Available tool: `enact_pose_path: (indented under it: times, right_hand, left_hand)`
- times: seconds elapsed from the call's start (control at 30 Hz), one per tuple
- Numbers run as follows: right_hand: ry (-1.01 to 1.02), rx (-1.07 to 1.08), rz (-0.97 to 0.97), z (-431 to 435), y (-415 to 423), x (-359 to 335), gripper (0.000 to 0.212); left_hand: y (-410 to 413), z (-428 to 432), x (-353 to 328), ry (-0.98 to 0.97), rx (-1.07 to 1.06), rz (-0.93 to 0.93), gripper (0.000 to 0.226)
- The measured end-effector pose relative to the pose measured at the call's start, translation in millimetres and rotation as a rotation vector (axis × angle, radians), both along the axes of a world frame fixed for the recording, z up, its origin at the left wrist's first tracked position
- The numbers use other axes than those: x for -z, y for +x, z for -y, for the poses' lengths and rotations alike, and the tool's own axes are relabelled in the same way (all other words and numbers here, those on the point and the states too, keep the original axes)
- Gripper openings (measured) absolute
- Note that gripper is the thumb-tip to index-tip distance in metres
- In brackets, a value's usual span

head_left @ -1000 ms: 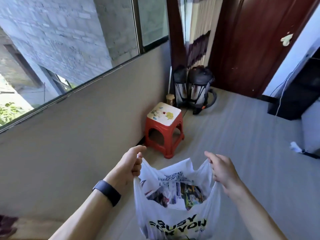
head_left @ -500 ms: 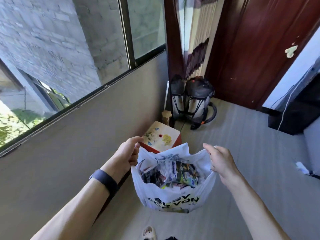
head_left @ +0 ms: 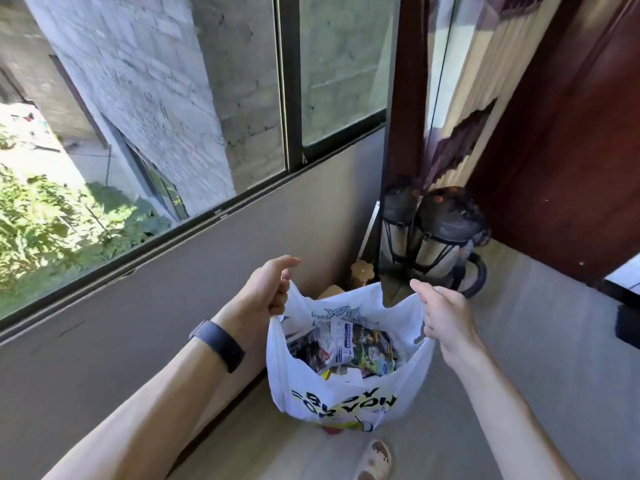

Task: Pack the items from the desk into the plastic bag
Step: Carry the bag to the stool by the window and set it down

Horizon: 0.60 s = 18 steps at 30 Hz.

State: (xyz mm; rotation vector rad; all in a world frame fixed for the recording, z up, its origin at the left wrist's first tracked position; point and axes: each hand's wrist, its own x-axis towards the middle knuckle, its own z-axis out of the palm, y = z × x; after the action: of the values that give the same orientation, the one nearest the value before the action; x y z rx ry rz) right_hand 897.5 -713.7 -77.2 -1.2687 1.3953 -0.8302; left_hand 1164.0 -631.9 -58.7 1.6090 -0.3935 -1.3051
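Bag [head_left: 346,386] hangs between both hands, above the floor — left hand [head_left: 268,289] and right hand [head_left: 446,317] each w/ grip clamped on a handle, mouth spread upward (packets [head_left: 349,344] already inside); neither hand nearer.

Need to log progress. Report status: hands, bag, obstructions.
Left hand and right hand each shut on a handle of the plastic bag. Bag open, packets inside. Nothing in the way.

The plastic bag [head_left: 346,393] hides most of the stool behind it. The packets [head_left: 349,344] inside overlap, their print too small to read. The sandal [head_left: 375,460] is cut by the bottom edge.
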Motion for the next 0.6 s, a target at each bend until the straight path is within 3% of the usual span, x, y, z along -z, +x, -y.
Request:
enact_pose_path:
  times: [0.33,0.5,0.6]
  right_hand:
    - [0.112,-0.279,-0.082,149.6,49.3,19.9,0.051]
    - [0.155,-0.25,-0.131,198.7,70.0,33.8,0.05]
    - [0.195,-0.239,-0.168,216.7,81.8,48.5,0.036]
  left_hand:
    - [-13.6,65.0,37.0,0.105,-0.37,-0.074,0.029]
    - [-14.2,100.1,60.4,0.114,-0.39,-0.096,0.026]
    - [-5.8,107.9,84.5,0.151,-0.388,-0.109,0.031]
